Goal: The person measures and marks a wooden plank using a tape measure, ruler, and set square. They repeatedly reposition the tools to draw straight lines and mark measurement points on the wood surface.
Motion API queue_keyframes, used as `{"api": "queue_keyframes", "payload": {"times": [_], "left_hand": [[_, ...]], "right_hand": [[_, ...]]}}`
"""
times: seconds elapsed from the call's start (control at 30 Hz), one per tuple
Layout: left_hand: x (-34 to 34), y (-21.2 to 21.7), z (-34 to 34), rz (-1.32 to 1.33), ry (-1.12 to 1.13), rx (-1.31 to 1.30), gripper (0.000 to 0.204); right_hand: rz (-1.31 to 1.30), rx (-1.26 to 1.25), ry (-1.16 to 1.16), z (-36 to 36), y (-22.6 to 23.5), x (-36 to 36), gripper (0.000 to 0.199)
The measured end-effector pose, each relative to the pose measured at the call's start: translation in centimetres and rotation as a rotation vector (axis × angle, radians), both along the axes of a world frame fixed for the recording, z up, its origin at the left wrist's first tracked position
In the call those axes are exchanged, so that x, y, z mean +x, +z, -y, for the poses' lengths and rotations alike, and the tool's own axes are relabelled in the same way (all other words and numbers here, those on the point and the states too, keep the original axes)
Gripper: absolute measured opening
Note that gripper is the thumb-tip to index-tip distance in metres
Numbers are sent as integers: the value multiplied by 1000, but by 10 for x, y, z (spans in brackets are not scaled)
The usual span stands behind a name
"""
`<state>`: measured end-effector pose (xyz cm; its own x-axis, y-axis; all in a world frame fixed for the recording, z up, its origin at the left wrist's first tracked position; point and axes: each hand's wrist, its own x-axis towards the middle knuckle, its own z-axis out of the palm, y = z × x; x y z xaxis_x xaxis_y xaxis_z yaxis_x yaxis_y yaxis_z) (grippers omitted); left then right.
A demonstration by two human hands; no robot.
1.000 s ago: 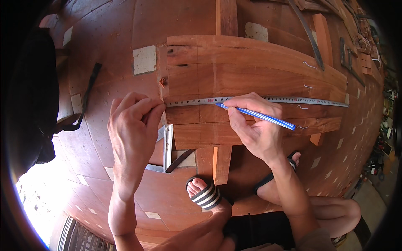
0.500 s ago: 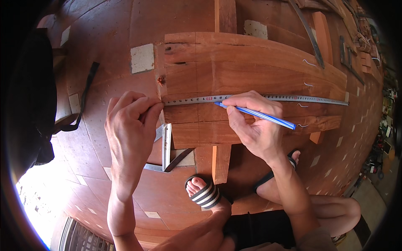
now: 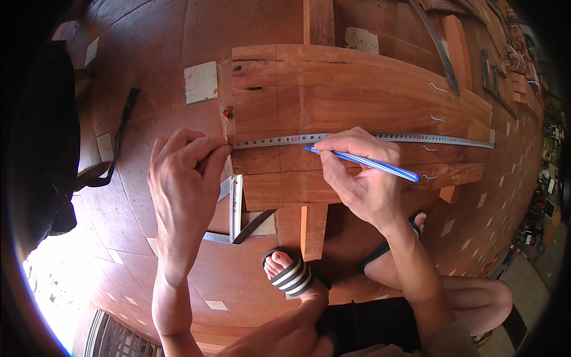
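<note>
Stretching across the middle of the view is the wide reddish-brown wooden panel (image 3: 357, 101), built of several boards and lying on the red tiled floor (image 3: 148, 71) in front of you. At the far left a dark bag with a black strap (image 3: 47, 137) sits on that floor, and pale square tiles (image 3: 200, 82) are set into it near the panel's left end. Your left hand (image 3: 184, 184) lies at the panel's left edge, its fingers pressed together and its thumb and forefinger pinching the end of the silver steel measuring tape (image 3: 369, 138), which runs flat along the boards to the right edge. Your right hand (image 3: 363, 178) rests on the panel just below the tape, fingers closed around the blue-and-white striped pen (image 3: 363, 162), whose tip touches the wood just under the tape's markings. Below your left hand a grey metal try square (image 3: 236, 208) lies on the floor, partly under the panel. Your foot in a black-and-white striped sandal (image 3: 288, 273) sits beside a short wooden leg (image 3: 313, 229) sticking out from the panel's near edge.
</note>
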<state>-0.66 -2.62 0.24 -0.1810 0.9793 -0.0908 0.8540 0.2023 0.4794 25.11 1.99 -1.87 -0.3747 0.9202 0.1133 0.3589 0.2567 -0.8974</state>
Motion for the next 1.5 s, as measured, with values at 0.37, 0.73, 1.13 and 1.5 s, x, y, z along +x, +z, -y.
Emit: {"api": "queue_keyframes", "payload": {"times": [0.37, 0.73, 1.13, 1.5], "left_hand": [[0, -2, 0, 19, -6, 60, 8], [1, -1, 1, -19, -13, 65, 8], [2, -3, 4, -33, -23, 82, 10], [2, -5, 4, -18, -18, 120, 8]], "right_hand": [[-62, -101, -78, 16, 4, 13, 15], [-10, -242, -505, 108, 6, 52, 17], [-314, -467, -702, 115, -9, 46, 13], [-399, -653, -881, 110, -8, 34, 29]]}}
